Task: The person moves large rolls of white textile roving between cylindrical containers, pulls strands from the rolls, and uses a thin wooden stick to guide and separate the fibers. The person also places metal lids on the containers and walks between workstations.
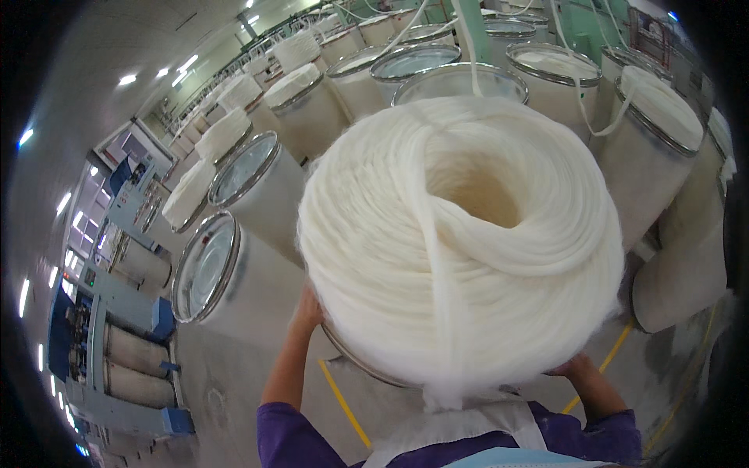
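A big coil of fluffy white sliver [367, 242] rises high above the rim of a sliver can [365, 368] right in front of me. Its round hollow lies right of the middle, and one loose strand [443, 300] hangs over the top toward my apron. At the coil's left side, my left hand [310, 309] holds the can near its rim; the fingertips are hidden behind the sliver. Below the coil's right edge, my right hand [574, 364] grips the can from the other side, fingers mostly covered. Most of the can's body is hidden.
Cans with metal rims [204, 269] stand close on the left, and a filled can [659, 140] on the right. More rows fill the back, beside a green machine frame [585, 27]. Blue-grey machinery [129, 312] lines the far left. Yellow lines [343, 402] mark the grey floor.
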Demonstrator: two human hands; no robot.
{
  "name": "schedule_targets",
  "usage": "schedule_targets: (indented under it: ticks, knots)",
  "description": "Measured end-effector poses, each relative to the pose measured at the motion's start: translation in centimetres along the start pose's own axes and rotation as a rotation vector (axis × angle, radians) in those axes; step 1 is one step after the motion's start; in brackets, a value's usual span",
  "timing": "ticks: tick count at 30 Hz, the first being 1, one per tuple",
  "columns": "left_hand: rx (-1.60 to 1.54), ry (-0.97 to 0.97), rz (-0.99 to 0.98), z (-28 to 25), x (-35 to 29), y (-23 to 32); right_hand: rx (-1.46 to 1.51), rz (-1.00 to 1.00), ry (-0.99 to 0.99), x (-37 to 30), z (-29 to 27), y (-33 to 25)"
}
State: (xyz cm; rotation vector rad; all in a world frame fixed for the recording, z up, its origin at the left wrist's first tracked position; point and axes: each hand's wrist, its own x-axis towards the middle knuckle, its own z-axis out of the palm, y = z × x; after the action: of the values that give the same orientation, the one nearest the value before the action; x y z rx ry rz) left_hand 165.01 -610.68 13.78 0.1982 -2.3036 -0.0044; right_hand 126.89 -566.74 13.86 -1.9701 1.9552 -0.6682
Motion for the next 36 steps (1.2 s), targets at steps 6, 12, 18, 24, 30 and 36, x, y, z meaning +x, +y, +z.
schedule_targets:
  ticks: [6,12,18,24,30,36]
  knots:
    - [-0.155,-0.275,-0.397,0.7,3.3,-5.4,-0.426,-0.388,0.19,7.0,-1.7,-0.9]
    - [-0.513,-0.024,-0.953,-0.5,2.1,1.8,-0.459,-0.37,-0.028,10.1,-5.7,1.5]
    - [-0.129,0.281,-0.82,4.0,0.5,13.1,-0.615,-0.206,-0.053,9.1,-11.5,9.5]
    - [-0.506,0.042,-0.747,5.4,7.5,27.1,-0.133,0.259,0.465,0.1,-14.7,13.7]
    - [-0.438,-0.458,-0.464,8.9,15.7,35.5,0.156,0.394,0.703,-7.9,-16.7,12.2]
    - [-0.552,-0.54,-0.296,15.8,20.8,38.8,0.221,0.017,0.562,-5.8,-13.1,5.2]
